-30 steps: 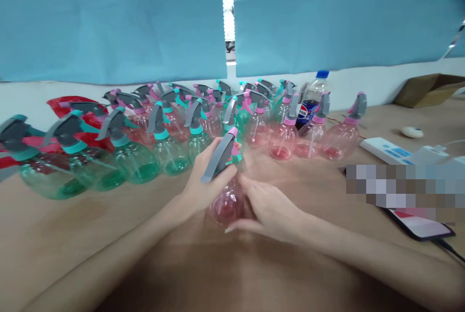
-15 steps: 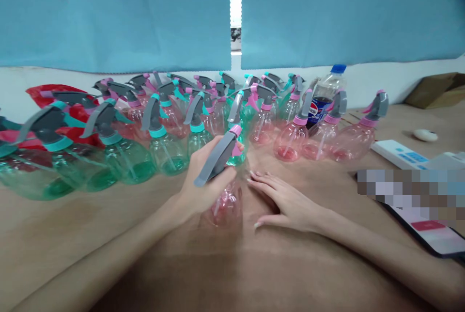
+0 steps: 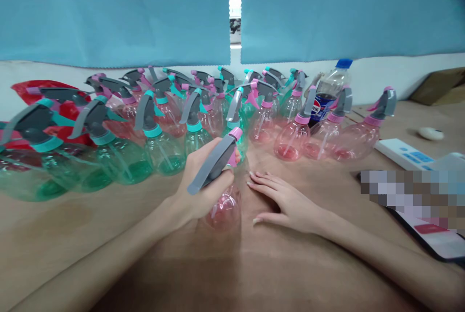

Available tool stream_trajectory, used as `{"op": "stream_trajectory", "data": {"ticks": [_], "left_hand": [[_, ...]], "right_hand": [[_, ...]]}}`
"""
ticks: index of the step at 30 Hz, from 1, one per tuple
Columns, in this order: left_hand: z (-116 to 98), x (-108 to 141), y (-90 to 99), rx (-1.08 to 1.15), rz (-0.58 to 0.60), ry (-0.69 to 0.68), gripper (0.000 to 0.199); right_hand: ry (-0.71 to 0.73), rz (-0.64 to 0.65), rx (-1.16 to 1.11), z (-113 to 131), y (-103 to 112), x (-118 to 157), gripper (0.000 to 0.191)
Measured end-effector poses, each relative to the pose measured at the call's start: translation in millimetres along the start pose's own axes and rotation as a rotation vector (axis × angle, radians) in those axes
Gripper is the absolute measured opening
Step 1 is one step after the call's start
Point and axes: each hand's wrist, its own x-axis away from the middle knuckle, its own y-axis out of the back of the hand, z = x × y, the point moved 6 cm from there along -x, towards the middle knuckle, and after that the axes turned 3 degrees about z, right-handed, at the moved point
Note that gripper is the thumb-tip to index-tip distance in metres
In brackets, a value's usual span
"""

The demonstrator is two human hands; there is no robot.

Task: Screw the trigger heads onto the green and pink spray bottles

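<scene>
My left hand (image 3: 203,181) is wrapped round the neck of a pink spray bottle (image 3: 224,209) that stands on the brown table (image 3: 196,268). Its grey and pink spray head (image 3: 214,161) points away from me, and the hand covers the collar. To the right of that bottle, my right hand (image 3: 281,200) rests flat on the table with its fingers apart and nothing in it. Just beyond the held bottle stands a green spray bottle (image 3: 234,123), partly hidden by my left hand.
Several green spray bottles (image 3: 125,159) line the left, and several pink ones (image 3: 292,142) stand at the right. A cola bottle (image 3: 323,103), a white device (image 3: 403,154), a phone (image 3: 441,244) and a white oval object (image 3: 430,133) are on the right. Red plastic (image 3: 29,91) lies far left.
The view has shifted slightly, so the outer bottles appear farther toward the sides. My left hand still holds the pink bottle, its spray head a little more to the left. My right hand has barely moved.
</scene>
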Motion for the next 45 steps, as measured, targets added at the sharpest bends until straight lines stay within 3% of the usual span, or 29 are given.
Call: {"op": "stream_trajectory", "data": {"ticks": [6,14,22,27,45], "left_hand": [[-0.5,-0.3,-3.4,0.030,0.066,-0.025,0.010],[-3.2,-1.6,-2.6,0.032,0.062,-0.009,0.010],[5.3,4.5,-4.3,0.061,0.052,0.048,0.026],[5.1,3.1,-3.3,0.040,0.016,0.045,0.015],[2.9,2.2,-2.6,0.049,0.025,0.039,0.013]], "right_hand": [[0.009,0.000,0.001,0.4,-0.1,-0.3,0.077],[0.006,0.000,0.005,-0.1,-0.3,-0.1,0.072],[0.001,-0.009,0.020,-0.3,0.0,-0.5,0.065],[0.009,-0.034,0.005,1.6,2.2,-1.0,0.059],[0.003,-0.028,0.029,1.9,2.9,-2.2,0.059]]}}
